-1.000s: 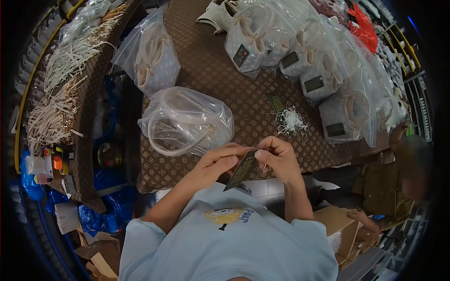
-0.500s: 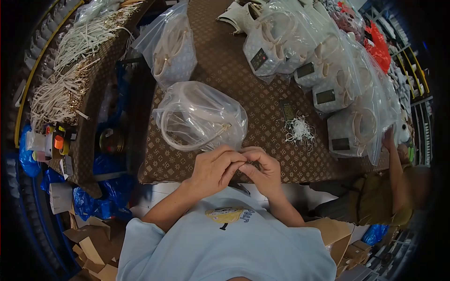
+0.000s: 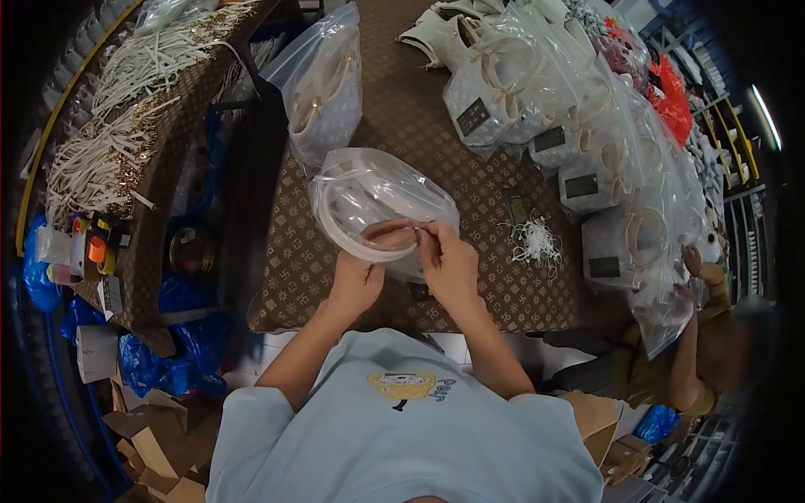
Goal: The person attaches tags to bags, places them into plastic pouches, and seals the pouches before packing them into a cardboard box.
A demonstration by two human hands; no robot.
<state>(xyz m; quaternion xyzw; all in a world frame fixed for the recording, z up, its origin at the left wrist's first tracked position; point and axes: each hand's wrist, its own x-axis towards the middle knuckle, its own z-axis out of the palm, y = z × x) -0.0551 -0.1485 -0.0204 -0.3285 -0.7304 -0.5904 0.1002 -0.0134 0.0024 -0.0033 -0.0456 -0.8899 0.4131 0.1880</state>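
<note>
A clear plastic bag (image 3: pixel 369 172) with a pale handbag inside lies near the table's front edge. The handbag's looped handle (image 3: pixel 335 226) faces me. My left hand (image 3: pixel 356 281) is closed at the lower side of this handle, its fingertips pressed together. To its right, my right hand (image 3: pixel 446 264) pinches at the handle's right end, where a small bit of metal shows. A dark tag lies partly hidden between and below my hands. Farther right on the table are a dark tag (image 3: pixel 516 206) and a tangle of white strings (image 3: pixel 537 241).
Several bagged handbags with dark tags (image 3: pixel 581 185) line the table's right side. Another bagged handbag (image 3: pixel 327 109) stands at the back left. Straps (image 3: pixel 101 172) fill the left shelf. A co-worker's hands (image 3: pixel 689 277) are at the far right beside a plastic bag.
My hands have moved apart from each other and onto the handle of the bagged handbag, which has turned and shifted. The co-worker's hands now hold out a plastic bag at the right.
</note>
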